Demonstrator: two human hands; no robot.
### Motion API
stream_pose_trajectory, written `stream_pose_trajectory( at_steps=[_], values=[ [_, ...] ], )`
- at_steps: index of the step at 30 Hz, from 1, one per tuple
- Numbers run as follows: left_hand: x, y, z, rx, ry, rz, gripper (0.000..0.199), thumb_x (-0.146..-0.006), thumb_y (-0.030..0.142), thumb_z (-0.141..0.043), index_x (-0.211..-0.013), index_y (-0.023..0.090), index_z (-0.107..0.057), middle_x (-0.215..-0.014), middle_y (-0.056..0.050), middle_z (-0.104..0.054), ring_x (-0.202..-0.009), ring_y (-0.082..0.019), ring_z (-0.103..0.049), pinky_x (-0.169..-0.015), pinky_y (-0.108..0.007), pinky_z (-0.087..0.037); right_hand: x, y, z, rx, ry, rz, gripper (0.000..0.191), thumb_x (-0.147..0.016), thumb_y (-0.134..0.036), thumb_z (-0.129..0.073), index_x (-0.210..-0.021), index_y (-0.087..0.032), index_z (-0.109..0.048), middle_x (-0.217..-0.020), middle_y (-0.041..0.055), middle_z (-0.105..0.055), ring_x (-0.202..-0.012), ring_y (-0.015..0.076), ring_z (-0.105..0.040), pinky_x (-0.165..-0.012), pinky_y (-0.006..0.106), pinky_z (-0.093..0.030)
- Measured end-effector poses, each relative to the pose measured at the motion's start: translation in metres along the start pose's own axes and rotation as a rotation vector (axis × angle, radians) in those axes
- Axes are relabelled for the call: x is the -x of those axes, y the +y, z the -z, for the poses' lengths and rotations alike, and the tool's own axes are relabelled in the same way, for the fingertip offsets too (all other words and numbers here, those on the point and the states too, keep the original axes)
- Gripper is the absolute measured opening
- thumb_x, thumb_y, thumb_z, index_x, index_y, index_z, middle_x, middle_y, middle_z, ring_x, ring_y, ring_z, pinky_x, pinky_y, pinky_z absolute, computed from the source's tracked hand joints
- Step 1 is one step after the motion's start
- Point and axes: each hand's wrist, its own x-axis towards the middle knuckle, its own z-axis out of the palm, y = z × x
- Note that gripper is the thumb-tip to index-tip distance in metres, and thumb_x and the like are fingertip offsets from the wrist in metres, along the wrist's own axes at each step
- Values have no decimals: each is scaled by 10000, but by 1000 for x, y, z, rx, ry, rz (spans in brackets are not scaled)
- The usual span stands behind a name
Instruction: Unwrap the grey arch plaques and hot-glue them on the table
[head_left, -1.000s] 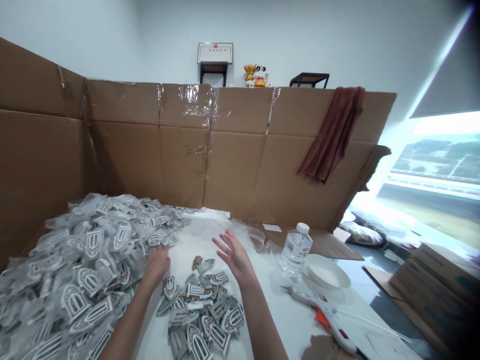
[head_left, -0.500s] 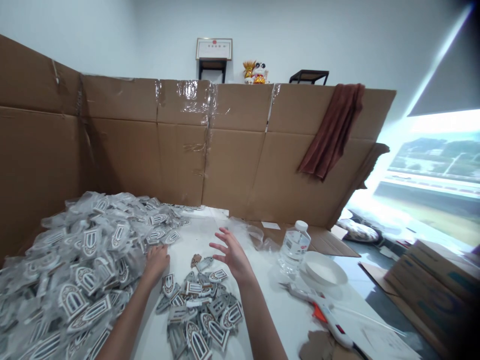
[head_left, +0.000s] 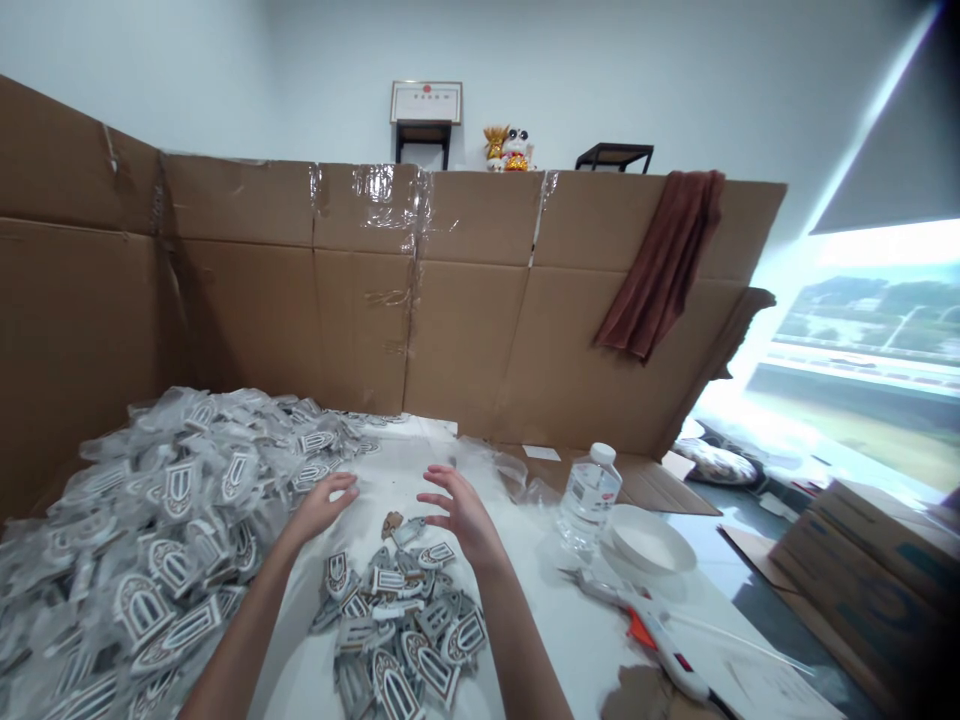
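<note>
Fingers (head_left: 438,499) of left hand (head_left: 319,510) and right hand (head_left: 466,515) half spread, empty, near loose arched pieces (head_left: 429,662), bagged heap (head_left: 172,563) leftward

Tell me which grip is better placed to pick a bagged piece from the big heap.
Left, I'd judge: the left grip is beside the heap of bagged pieces, with nothing visible in it; the right grip is open but farther off.

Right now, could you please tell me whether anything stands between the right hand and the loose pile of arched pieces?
Nothing visible stands between the right hand and the loose pile of arched pieces. The bottle and white tool are off to the right, outside that path.
</note>
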Motion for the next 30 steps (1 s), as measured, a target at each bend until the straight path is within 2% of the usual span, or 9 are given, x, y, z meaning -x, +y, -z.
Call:
stream_pose_trajectory(
  at_steps=[2,4,6,8,11,14,21,24,30],
  values=[
    [8,16,13,119,-59,-92,431,-903,426,-417,-1188,176,-621,-1338,-61,-515,-1248,-160,-464,-1066,-263,-368,-2,2,0,112,43,-1,343,-790,-409,-501,-1074,-220,-534,-1251,87,-483,-920,182,-613,-585,242,-503],
    [19,32,22,511,-199,-143,439,-880,463,-478,-1193,191,-619,-1393,-78,-450,-1229,-203,-483,-1008,-316,-442,-4,4,0,254,104,-26,343,-806,-414,-469,-1079,-214,-526,-1243,95,-480,-884,173,-608,-537,230,-488],
    [28,44,28,737,-301,-143,422,-858,451,-540,-1191,207,-626,-1419,-83,-413,-1234,-225,-482,-1007,-342,-453,-4,5,-1,363,113,-62,347,-803,-426,-470,-1061,-202,-533,-1224,104,-493,-830,171,-605,-480,223,-463],
    [35,53,30,850,-368,-141,402,-839,419,-587,-1172,202,-643,-1419,-95,-407,-1219,-243,-500,-1019,-361,-447,-2,3,-2,390,-13,-92,338,-794,-437,-482,-1004,-183,-559,-1161,106,-531,-785,169,-605,-457,222,-452],
    [39,59,30,928,-404,-161,378,-820,397,-622,-1119,172,-679,-1391,-116,-440,-1191,-255,-527,-1023,-362,-443,3,0,-6,359,-318,-121,296,-770,-425,-518,-871,-152,-578,-933,79,-584,-725,160,-608,-464,217,-452],
    [38,58,29,961,-408,-155,364,-816,404,-627,-1060,147,-705,-1383,-121,-455,-1155,-251,-554,-1016,-346,-444,6,-2,-7,314,-432,-122,257,-709,-378,-596,-810,-147,-548,-777,32,-569,-639,144,-605,-453,202,-421],
    [32,50,28,832,-419,-22,472,-831,521,-557,-1085,144,-688,-1257,-120,-586,-1110,-232,-594,-1052,-369,-401,4,-6,0,325,-267,-35,183,-671,-307,-602,-721,-142,-542,-630,-21,-493,-531,70,-490,-420,159,-325],
    [30,47,26,695,-451,63,518,-810,578,-543,-1051,146,-695,-1199,-121,-624,-1067,-239,-620,-1015,-381,-425,4,-8,1,392,-303,-53,150,-668,-283,-578,-725,-145,-566,-651,-7,-532,-524,72,-484,-409,162,-311],
    [31,42,24,505,-416,135,560,-776,613,-536,-1126,192,-650,-1312,-95,-548,-1122,-223,-585,-913,-291,-460,5,-8,-1,382,-339,-68,120,-678,-275,-564,-687,-160,-533,-578,-30,-474,-471,61,-430,-382,161,-259]
  ],
)
